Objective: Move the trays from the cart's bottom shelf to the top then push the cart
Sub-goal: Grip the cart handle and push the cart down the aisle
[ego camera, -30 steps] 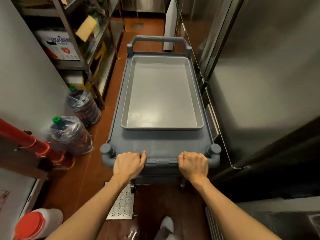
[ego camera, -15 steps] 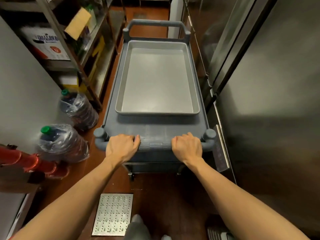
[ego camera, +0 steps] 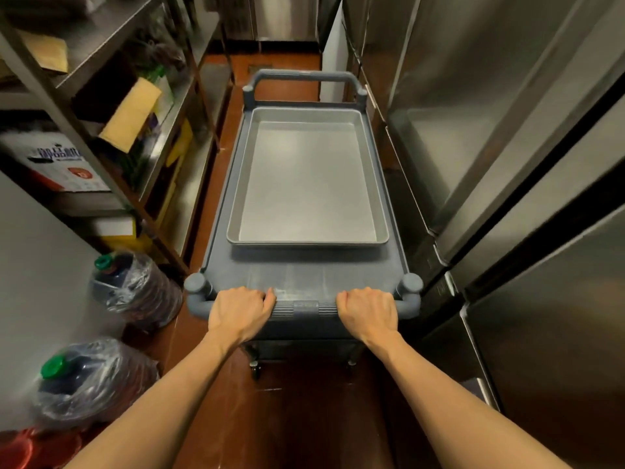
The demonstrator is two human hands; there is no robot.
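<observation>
A grey plastic cart (ego camera: 304,274) stands in a narrow aisle ahead of me. On its top shelf lies a metal tray (ego camera: 306,179), shallow and rectangular, with a second rim showing just under it. My left hand (ego camera: 238,311) grips the left part of the near cart handle (ego camera: 304,308). My right hand (ego camera: 367,309) grips the right part of the same handle. Both arms are stretched forward. The cart's bottom shelf is hidden under the top one.
Metal shelving (ego camera: 142,106) with boxes and bags lines the left side. Two wrapped water jugs (ego camera: 135,289) (ego camera: 91,377) with green caps stand on the floor at left. Stainless steel fridge doors (ego camera: 507,164) run close along the cart's right side. Red-brown floor continues beyond the cart.
The cart has rolled forward down the aisle with both hands holding its handle. The water jugs and the floor grate have slid back toward me, the grate out of view.
</observation>
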